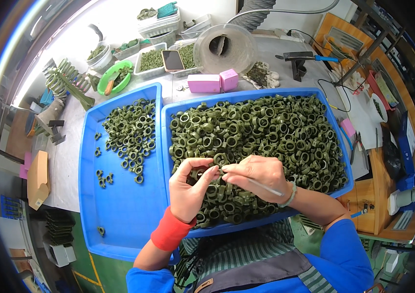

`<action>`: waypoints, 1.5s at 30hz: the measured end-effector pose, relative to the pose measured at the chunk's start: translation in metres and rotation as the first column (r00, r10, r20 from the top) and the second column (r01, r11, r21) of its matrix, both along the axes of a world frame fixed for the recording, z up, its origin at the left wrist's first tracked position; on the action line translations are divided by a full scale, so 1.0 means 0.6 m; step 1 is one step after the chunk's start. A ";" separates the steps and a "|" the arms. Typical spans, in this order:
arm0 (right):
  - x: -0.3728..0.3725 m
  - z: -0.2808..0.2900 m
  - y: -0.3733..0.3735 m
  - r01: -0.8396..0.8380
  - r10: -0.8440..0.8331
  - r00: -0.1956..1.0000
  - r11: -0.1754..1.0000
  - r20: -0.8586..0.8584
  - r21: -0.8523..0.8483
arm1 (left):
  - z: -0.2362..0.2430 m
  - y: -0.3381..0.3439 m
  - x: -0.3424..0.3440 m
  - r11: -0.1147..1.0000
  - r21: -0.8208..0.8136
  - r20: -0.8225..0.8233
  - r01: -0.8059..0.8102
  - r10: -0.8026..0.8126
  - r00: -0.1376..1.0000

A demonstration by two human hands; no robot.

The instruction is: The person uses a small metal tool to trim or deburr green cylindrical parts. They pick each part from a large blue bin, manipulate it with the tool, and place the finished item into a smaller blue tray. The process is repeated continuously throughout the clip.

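Observation:
Over the right-hand blue tray, heaped with dark green rings with small lugs, both my hands meet. My left hand, with a red band at the wrist, pinches a green ring between thumb and forefinger. My right hand grips a slim, pale, pen-like tool. The tool's tip is close to the left fingertips; whether it touches the ring is hidden by my fingers. Beside it stands a second blue tray, with a looser pile of similar rings toward its back.
Behind the trays are pink blocks, a phone lying on clear tubs of green parts, a green bowl and a large clear bucket. Pliers lie right of the full tray. A cardboard box sits at the left edge.

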State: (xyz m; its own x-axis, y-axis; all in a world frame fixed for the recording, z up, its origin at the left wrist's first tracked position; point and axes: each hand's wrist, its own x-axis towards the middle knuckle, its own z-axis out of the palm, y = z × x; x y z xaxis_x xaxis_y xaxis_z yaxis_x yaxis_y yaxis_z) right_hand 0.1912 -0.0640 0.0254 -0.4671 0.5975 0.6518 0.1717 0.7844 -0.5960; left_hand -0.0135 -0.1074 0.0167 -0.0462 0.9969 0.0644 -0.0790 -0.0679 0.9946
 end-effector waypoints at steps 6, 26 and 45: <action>0.013 0.008 0.026 0.108 -0.215 0.961 0.872 -0.176 -0.478 | 0.003 0.009 -0.012 0.971 -0.239 0.316 0.025 0.054 0.947; -0.008 -0.016 0.010 0.045 -0.031 0.993 0.992 0.110 -0.120 | 0.022 0.008 -0.015 0.935 -0.285 0.077 0.212 -0.198 0.977; -0.003 -0.006 0.003 -0.145 0.021 0.983 0.707 -0.185 -0.692 | 0.011 0.006 -0.014 0.961 -0.241 0.288 0.134 -0.061 0.956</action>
State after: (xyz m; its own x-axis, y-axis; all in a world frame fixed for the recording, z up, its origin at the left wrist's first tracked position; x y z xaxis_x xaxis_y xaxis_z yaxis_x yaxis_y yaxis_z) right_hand 0.1892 -0.0619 0.0216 -0.4701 0.8733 0.1276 -0.0145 0.1369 -0.9905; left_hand -0.0220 -0.1039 0.0235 0.0722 0.9784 -0.1939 -0.3458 0.2069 0.9152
